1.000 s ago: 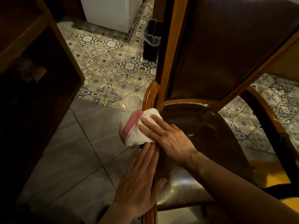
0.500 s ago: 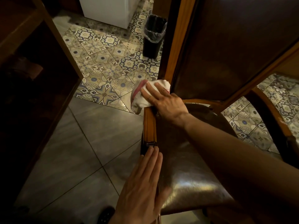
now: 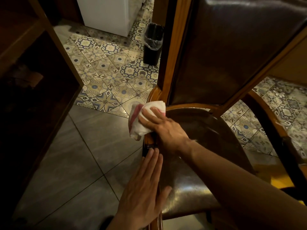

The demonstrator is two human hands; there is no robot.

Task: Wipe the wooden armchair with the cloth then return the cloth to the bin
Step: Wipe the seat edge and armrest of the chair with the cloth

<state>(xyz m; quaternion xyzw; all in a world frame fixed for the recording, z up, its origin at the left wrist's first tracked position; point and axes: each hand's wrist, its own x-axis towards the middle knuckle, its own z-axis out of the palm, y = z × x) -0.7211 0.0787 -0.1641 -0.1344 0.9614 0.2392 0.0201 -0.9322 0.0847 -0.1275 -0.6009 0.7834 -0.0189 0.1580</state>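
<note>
Where the floor changes from patterned tiles to plain grey ones, the wooden armchair [image 3: 216,130] fills the right half of the view, its tall dark padded back rising toward the top edge and its glossy seat running down toward the camera. A dark wooden shelf unit [image 3: 33,80] takes the left side, and a white appliance [image 3: 108,12] stands at the far wall. A black bin [image 3: 152,45] with a clear liner stands upright on the patterned tiles, just left of the chair's back post and well apart from the cloth. The right hand [image 3: 162,128] presses the bunched white cloth [image 3: 141,120] with its pink stripe onto the chair's left wooden rail, near the back corner; the bundle's long axis follows the rail. The left hand [image 3: 142,196] lies flat and spread on the same rail nearer the camera, fingers pointing toward the cloth, holding nothing.
</note>
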